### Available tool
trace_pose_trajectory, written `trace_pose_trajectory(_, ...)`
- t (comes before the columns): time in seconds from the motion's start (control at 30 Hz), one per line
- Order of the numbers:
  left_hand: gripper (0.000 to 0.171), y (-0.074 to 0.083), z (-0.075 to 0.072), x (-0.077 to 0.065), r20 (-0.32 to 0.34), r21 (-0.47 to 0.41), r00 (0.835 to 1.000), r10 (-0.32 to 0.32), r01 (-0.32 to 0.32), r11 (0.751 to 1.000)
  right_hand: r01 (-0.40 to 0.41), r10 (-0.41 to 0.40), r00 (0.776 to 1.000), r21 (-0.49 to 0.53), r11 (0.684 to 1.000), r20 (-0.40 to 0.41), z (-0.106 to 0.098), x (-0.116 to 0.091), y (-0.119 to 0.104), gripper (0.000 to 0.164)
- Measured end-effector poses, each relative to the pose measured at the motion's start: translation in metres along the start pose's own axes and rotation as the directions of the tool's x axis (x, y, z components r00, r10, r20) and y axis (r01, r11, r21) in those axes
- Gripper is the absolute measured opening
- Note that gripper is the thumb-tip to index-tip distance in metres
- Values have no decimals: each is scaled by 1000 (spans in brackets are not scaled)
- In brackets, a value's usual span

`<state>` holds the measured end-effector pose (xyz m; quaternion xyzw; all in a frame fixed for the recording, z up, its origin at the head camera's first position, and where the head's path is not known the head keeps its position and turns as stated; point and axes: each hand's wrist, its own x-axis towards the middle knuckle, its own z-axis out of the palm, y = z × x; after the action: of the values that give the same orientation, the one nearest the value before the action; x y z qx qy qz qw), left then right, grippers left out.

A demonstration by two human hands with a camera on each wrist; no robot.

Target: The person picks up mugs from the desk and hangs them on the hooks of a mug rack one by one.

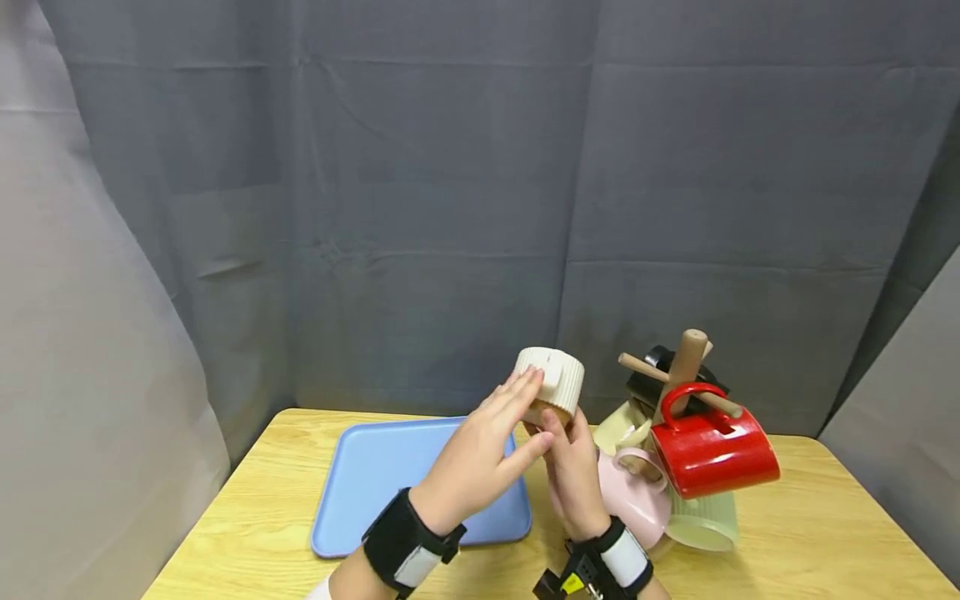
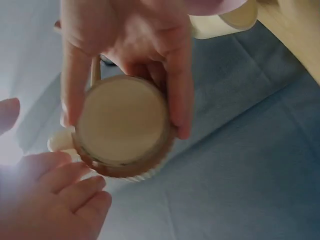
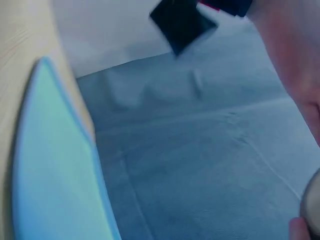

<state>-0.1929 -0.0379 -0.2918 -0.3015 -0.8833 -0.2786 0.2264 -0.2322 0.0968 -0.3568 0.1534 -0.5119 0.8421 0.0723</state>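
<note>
A white ribbed mug (image 1: 570, 382) is held up above the table, its handle turned toward the left hand. My right hand (image 1: 576, 487) grips it from below, thumb and fingers on either side of the base. In the left wrist view the round mug base (image 2: 124, 120) faces the camera, between the right thumb and fingers. My left hand (image 1: 480, 458) has its fingers stretched out, with the fingertips right at the mug's handle. Only an edge of the mug (image 3: 312, 205) enters the right wrist view.
A blue tray (image 1: 390, 475) lies on the wooden table (image 1: 247, 517) at left. To the right stands a wooden mug rack (image 1: 686, 367) bearing a red mug (image 1: 720, 454), a pink mug (image 1: 633, 500), a pale green mug (image 1: 705, 521) and other mugs. Grey cloth (image 1: 450, 208) hangs behind.
</note>
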Motion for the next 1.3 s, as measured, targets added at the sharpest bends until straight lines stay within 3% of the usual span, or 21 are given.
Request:
trace_pose_trajectory(0.13,66,5,1,25,137,106,988,75,-90,990,-16,24,999,149,989,-49,-5,2,-9,34)
trace_pose_trajectory(0.23,67,6,6,38,191,181,977,93,-128,975,-39,53,996,199,979,-65,-8,5,-11,33)
trace_pose_trajectory(0.5,66,7,21,56,237,262,966,105,-168,950,-32,53,995,240,970,-83,-18,11,-7,40)
trace_pose_trajectory(0.87,64,11,31,64,274,290,949,154,-234,928,-39,99,983,351,936,-154,-16,8,-10,44)
trace_pose_trajectory(1.0,64,13,34,64,285,310,941,181,-269,912,-64,119,988,427,902,-102,-12,5,-15,58)
trace_pose_trajectory(1.1,63,15,37,65,283,329,940,189,-281,902,-73,125,990,510,857,-69,-8,4,-19,65)
trace_pose_trajectory(1.3,59,20,42,65,312,335,934,176,-281,899,-67,148,986,630,774,-76,-5,1,-24,60)
